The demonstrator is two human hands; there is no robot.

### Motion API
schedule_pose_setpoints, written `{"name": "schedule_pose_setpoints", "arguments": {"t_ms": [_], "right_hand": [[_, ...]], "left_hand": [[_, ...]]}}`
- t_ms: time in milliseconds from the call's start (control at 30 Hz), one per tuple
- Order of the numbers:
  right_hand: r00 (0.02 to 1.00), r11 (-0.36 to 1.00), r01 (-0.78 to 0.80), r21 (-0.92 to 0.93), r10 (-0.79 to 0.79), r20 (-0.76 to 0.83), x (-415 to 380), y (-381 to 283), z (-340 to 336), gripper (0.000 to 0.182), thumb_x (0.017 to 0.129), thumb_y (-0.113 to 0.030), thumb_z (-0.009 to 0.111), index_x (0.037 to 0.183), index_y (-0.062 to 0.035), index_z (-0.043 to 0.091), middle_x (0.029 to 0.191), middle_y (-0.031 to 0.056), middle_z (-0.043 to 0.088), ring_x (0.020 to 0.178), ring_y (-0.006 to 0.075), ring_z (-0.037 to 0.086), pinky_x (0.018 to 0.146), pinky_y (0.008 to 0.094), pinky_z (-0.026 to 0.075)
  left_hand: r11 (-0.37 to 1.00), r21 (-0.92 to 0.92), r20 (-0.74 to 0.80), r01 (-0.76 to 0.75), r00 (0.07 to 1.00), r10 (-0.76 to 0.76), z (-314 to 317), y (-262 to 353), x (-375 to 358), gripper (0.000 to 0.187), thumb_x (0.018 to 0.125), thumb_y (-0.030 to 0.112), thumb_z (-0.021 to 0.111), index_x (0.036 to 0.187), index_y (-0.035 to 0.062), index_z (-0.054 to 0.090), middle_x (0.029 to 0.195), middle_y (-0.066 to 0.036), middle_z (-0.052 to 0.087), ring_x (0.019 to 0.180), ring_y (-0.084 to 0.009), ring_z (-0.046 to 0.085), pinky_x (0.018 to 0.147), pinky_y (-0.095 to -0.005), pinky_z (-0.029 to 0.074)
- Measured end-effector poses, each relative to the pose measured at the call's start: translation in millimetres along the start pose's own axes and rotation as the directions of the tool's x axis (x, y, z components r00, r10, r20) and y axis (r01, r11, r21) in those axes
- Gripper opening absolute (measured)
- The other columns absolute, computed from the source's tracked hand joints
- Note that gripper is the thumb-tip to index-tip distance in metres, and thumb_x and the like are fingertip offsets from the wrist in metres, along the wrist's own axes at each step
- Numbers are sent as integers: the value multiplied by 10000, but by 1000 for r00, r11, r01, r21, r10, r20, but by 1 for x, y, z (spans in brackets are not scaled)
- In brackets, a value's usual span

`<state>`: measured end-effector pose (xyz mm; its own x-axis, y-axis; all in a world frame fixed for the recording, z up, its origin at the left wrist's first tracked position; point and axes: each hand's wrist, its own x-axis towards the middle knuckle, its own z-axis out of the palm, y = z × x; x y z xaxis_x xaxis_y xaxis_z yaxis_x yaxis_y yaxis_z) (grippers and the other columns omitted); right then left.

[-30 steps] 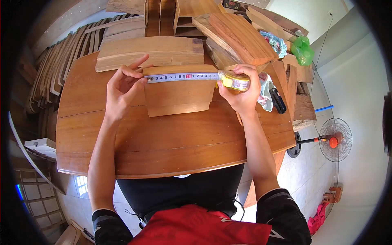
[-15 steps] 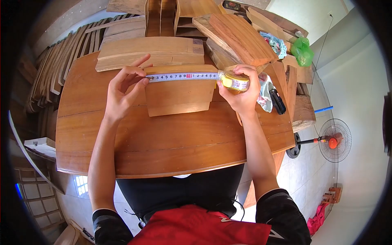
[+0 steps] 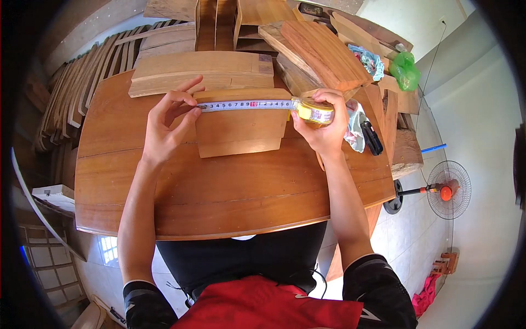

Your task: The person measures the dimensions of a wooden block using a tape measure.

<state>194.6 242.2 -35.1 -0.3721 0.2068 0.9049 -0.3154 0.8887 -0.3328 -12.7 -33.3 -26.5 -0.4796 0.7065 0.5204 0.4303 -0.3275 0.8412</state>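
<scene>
A tape measure (image 3: 316, 111) with a yellow case is gripped in my right hand (image 3: 327, 120). Its white blade (image 3: 235, 106) runs leftward, drawn out across a wooden piece (image 3: 239, 134) on the table. My left hand (image 3: 169, 120) pinches the blade's free end between thumb and finger, at the piece's left edge. Black numbers and a red ten mark show along the blade. The case sits at the piece's right edge. My fingers partly hide the blade's tip.
The brown wooden table (image 3: 241, 197) carries a pale board (image 3: 203, 71) behind the piece and stacked planks (image 3: 323, 52) at back right. A black-handled tool (image 3: 372, 138) lies by a cloth (image 3: 355, 126) on the right. A fan (image 3: 448, 189) stands beyond the table's right side.
Both hands stay nearly still, holding the tape stretched over the wooden piece. The whole view has shifted very slightly.
</scene>
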Motion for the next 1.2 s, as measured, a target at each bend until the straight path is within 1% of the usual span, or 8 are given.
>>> {"name": "schedule_pose_setpoints", "arguments": {"t_ms": [133, 233, 433, 633, 733, 933, 1033, 1200], "right_hand": [[998, 1000, -23, 6, 23, 66, -4, -1, -3, 547, 694, -13, 919, 1100, -33, 553, 1080, 113, 584, 992, 205, 615, 866, 339, 534], [1000, 1000, 2, 2, -2, -1, 0, -1, 0, 545, 636, -93, 956, 1027, -28, 582, 998, 128, 624, 886, 244, 643, 770, 341, 544], [1000, 1000, -2, -13, 2, 3, 0, 0, 0, 542, 636, -99, 956, 1025, -30, 584, 998, 128, 625, 889, 247, 647, 771, 344, 545], [1000, 1000, 3, -8, -3, 0, -1, 0, 0, 544, 636, -98, 954, 1029, -33, 584, 999, 125, 624, 893, 248, 647, 772, 348, 545], [1000, 1000, -8, -14, 8, 5, -1, 0, -1, 542, 639, -96, 952, 1032, -34, 585, 1001, 126, 623, 896, 245, 648, 772, 347, 545], [1000, 1000, -19, 5, 19, 2, -2, 1, 0, 548, 636, -85, 951, 1038, -32, 582, 1009, 126, 620, 909, 243, 649, 787, 346, 550], [1000, 1000, -8, -8, 8, 9, -1, 0, -1, 550, 634, -80, 951, 1035, -30, 579, 1015, 127, 620, 915, 243, 650, 792, 345, 552], [1000, 1000, -15, -2, 15, 14, -1, 0, -1, 551, 630, -79, 953, 1030, -30, 577, 1021, 129, 622, 918, 242, 652, 792, 346, 554]], "left_hand": [[999, 34, -6, -2, 1000, 2, 0, 0, 0, 164, 986, -104, 564, 1067, 39, 569, 1570, -247, 477, 1410, -324, 541, 1019, -363, 530], [1000, 23, -18, 0, 1000, 0, 1, -1, 0, 158, 987, -99, 565, 1060, 41, 562, 1571, -245, 478, 1405, -322, 547, 1010, -362, 534], [986, 149, 47, -75, 996, 69, -1, 6, 0, 183, 951, -117, 582, 1011, 53, 554, 1566, -242, 489, 1405, -330, 548, 1004, -360, 532], [923, 361, 51, -134, 991, 124, 3, 14, 2, 180, 919, -126, 612, 994, 24, 545, 1547, -234, 505, 1363, -354, 585, 968, -390, 608], [870, 457, 50, -184, 982, 181, 7, 15, 2, 174, 915, -108, 643, 993, 11, 542, 1517, -216, 530, 1301, -343, 623, 945, -411, 641], [859, 495, 6, -131, 989, 148, 11, 23, 1, 183, 901, -95, 679, 969, 8, 545, 1416, -172, 563, 1217, -326, 646, 935, -408, 649], [842, 522, 0, -138, 987, 162, 13, 24, 0, 184, 881, -61, 721, 957, -14, 561, 1385, -153, 564, 1091, -304, 695, 904, -382, 632], [884, 439, 57, -158, 987, 148, 5, 21, 2, 188, 889, -91, 706, 905, 0, 542, 1455, -184, 519, 1284, -342, 615, 910, -404, 641]]}}
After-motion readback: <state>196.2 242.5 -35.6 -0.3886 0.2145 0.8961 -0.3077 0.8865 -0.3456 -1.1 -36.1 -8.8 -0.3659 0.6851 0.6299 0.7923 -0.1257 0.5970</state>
